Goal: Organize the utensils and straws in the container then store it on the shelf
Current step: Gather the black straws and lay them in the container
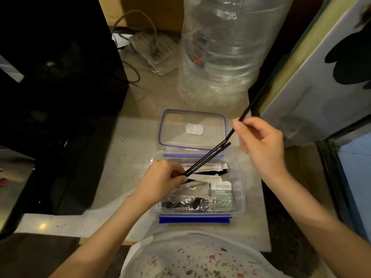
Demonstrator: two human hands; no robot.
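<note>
A clear plastic container (239, 205) with blue clips stands open on the pale counter. Inside lie paper-wrapped straws (208, 178), a black utensil in a crinkly clear wrapper (188, 203) and a green-and-white packet (222, 195). Its clear lid (174, 125) with a blue seal lies flat just behind it. My left hand (160, 179) pinches the lower ends of a few black straws (206, 159) over the container's left side. My right hand (261, 143) holds one long black straw (249, 109) higher up, slanting toward the upper right.
A large clear water jug (226, 49) stands behind the lid. A black appliance (56, 77) fills the left side, with cables (130, 71) behind it. A white board with black shapes (329, 77) leans at right. A speckled white garment (196, 259) shows at the bottom edge.
</note>
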